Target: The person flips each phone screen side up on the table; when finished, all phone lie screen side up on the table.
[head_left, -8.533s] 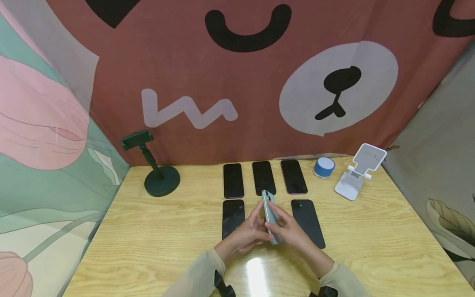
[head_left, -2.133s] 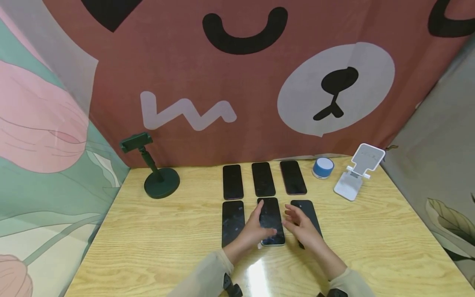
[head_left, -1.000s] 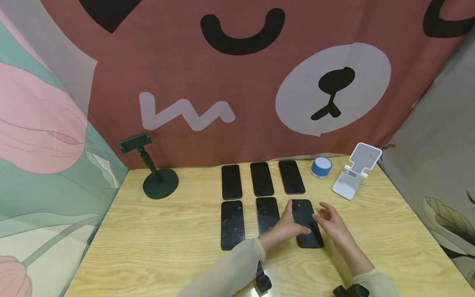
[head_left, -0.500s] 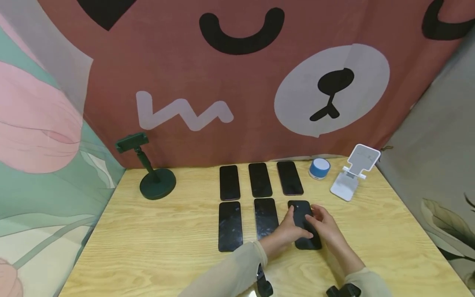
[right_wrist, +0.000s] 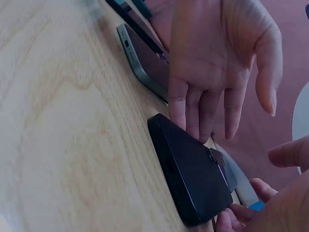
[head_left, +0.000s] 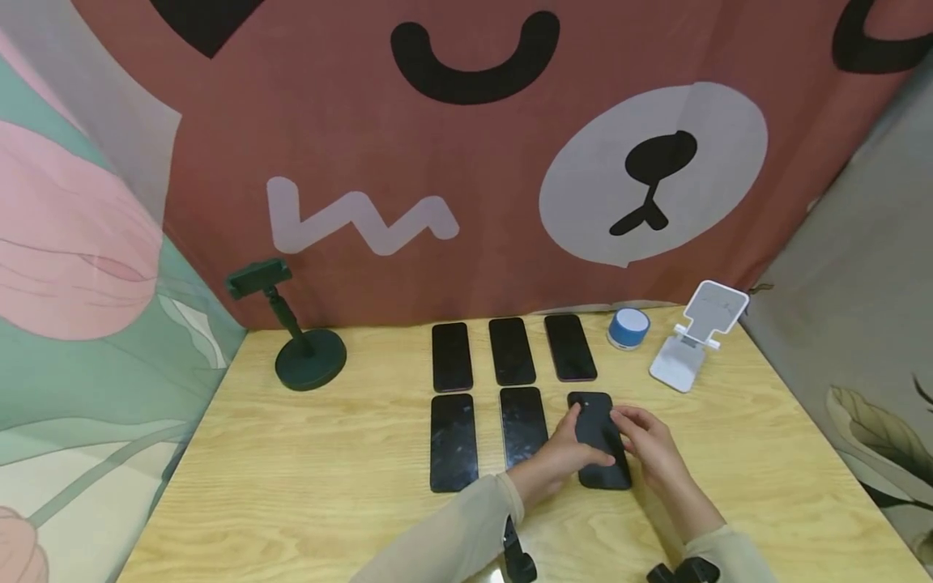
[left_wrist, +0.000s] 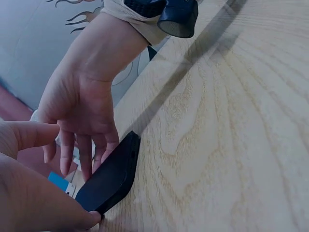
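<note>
A dark smartphone (head_left: 607, 437) lies back up at the right end of the front row, its camera at the upper left corner. My left hand (head_left: 555, 463) is at its left side, fingers extended along the edge and thumb over the lower back. At the right long edge, fingertips of my right hand (head_left: 653, 452) touch the phone. In the right wrist view, the left hand (right_wrist: 212, 58) has straight fingers beside the phone (right_wrist: 188, 169), and the right hand's thumb is raised. A second phone (head_left: 523, 425), screen up with a pale green frame, is partly hidden by my left hand.
Another phone (head_left: 453, 443) lies screen up at the front left. Behind are three more black-screened phones (head_left: 452, 356), (head_left: 513, 351), (head_left: 571, 348). A blue-and-white round device (head_left: 628, 329) and white phone stand (head_left: 696, 336) stand right, a green stand (head_left: 309, 360) left.
The pale green phone, earlier held on edge between both hands, now lies flat, screen up. Both hands have moved right to the dark phone, and the right hand has closed in on its edge.
</note>
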Motion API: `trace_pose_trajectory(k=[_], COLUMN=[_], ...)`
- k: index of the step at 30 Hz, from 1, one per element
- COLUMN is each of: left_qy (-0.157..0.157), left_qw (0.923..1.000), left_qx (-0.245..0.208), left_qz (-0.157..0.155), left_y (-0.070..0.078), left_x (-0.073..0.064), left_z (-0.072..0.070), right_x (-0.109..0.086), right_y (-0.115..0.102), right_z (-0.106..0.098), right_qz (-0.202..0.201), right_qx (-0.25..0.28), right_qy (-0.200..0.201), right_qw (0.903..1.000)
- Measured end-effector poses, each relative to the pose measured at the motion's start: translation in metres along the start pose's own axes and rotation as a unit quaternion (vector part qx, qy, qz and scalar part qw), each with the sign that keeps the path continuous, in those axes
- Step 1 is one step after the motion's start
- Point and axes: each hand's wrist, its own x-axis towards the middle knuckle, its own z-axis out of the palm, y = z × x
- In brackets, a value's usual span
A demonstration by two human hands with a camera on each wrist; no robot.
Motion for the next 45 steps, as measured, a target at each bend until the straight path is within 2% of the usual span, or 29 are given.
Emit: trace_pose_trajectory(k=[4,7,9,13,16,21,24,28,32,39,42,45], left_qy=[-0.004,-0.003,-0.003,-0.005,-0.011,-0.008,0.011,0.034,0.034,0.033,0.035,0.024], left_qw=[0.9999,0.9998,0.9996,0.9986,0.9979,0.9973,0.9963,0.9946,0.9952,0.9956,0.9942,0.9928], left_qx=[-0.009,-0.018,-0.026,-0.053,-0.064,-0.071,-0.083,-0.093,-0.086,-0.079,-0.09,-0.106], left_qz=[-0.007,-0.001,0.004,0.008,0.009,0.013,0.018,0.03,0.032,0.037,0.048,0.051], left_y=[-0.001,-0.001,-0.001,-0.001,-0.001,-0.002,-0.004,-0.005,-0.004,-0.002,-0.002,-0.003], left_x=[-0.002,-0.001,0.0,0.002,0.003,0.005,0.006,0.007,0.006,0.003,0.003,0.002], left_z=[-0.003,-0.004,-0.005,-0.008,-0.01,-0.01,-0.007,-0.003,-0.002,-0.005,-0.008,-0.01], right_x=[-0.002,-0.004,-0.004,-0.005,-0.005,-0.003,-0.002,0.0,0.001,0.003,0.004,0.004], right_y=[0.006,0.006,0.006,0.004,0.003,0.001,0.002,0.004,0.005,0.005,0.004,0.0], right_z=[0.0,0.001,0.001,0.0,0.001,0.006,0.01,0.011,0.011,0.008,0.005,0.004], right_qz=[0.012,0.013,0.01,0.007,0.012,0.02,0.009,-0.001,0.008,0.0,-0.008,-0.019], right_qx=[0.028,0.046,0.077,0.177,0.222,0.176,0.132,0.101,0.101,0.123,0.138,0.14], right_qy=[0.0,0.001,0.005,-0.002,-0.01,-0.002,-0.01,-0.034,-0.053,-0.075,-0.086,-0.101], right_qw=[0.9996,0.9989,0.997,0.9842,0.9749,0.9842,0.9912,0.9942,0.9934,0.9896,0.9866,0.9848])
